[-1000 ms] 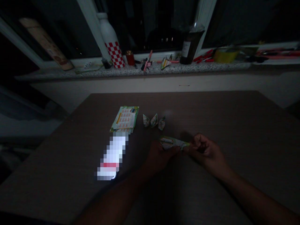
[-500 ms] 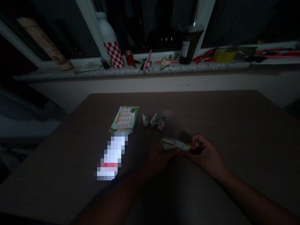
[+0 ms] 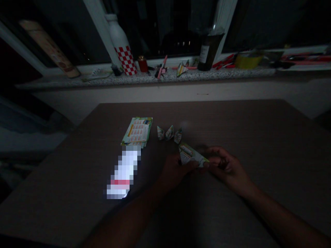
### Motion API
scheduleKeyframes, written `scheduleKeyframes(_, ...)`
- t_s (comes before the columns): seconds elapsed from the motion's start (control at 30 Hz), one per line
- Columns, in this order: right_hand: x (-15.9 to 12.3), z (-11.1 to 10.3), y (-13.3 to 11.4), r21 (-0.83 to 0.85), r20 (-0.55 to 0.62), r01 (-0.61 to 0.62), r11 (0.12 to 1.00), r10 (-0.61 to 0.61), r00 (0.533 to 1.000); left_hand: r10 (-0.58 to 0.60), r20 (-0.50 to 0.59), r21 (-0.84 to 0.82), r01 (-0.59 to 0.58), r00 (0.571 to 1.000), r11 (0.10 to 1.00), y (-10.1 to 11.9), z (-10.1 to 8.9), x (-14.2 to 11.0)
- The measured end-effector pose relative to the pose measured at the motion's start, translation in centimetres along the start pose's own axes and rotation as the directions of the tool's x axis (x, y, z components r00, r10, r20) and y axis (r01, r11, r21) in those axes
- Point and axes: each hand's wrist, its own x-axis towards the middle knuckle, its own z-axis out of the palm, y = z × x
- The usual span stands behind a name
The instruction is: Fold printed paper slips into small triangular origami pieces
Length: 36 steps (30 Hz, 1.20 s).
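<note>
In the head view, the left hand (image 3: pixel 176 170) and right hand (image 3: pixel 229 168) both pinch a green-and-white printed, folded paper triangle (image 3: pixel 190 155) between them, above the brown wooden table (image 3: pixel 245 127), just nearer than three small folded patterned paper shapes (image 3: pixel 169 133).

My left hand (image 3: pixel 175 171) partly hides behind the folded triangular green-and-white paper (image 3: pixel 190 155); at its 9 o'clock, pixels blur the glowing white oblong screen (image 3: pixel 122 172).
</note>
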Motion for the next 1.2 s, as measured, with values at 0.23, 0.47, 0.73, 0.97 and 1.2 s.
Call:
scheduleKeyframes(0.23, -0.2, -0.5, 0.6, -0.351, 0.046, 0.167, 0.921, -0.161, 0.986, 0.020, -0.044, 0.132, -0.014, 0.999, 0.991, 0.6, -1.1, 0.2)
scheduleKeyframes(0.47, 0.8, -2.0, 1.5, -0.613, -0.020, 0.271, 0.742, -0.358, 0.934, 0.057, 0.245, 0.766, -0.229, 0.968, 0.601, 2.1, -1.9, -0.4)
scheduleKeyframes(0.73, 1.0, -1.6, 0.9, -0.658, 0.238, 0.436, 0.613, -0.380, 0.894, 0.230, 0.259, 0.866, -0.331, 0.938, 0.374, 1.4, -2.3, 0.2)
scheduleKeyframes(0.97, 1.1, -2.2, 1.0, -0.675, 0.365, 0.500, 0.543, -0.344, 0.865, 0.210, 0.333, 0.858, -0.388, 0.919, 0.337, 2.5, -3.0, -0.9)
scheduleKeyframes(1.2, 1.3, -2.5, 1.0, -0.648, 0.419, 0.521, 0.555, -0.312, 0.853, 0.099, 0.396, 0.869, -0.407, 0.913, 0.282, 2.7, -3.0, -1.2)
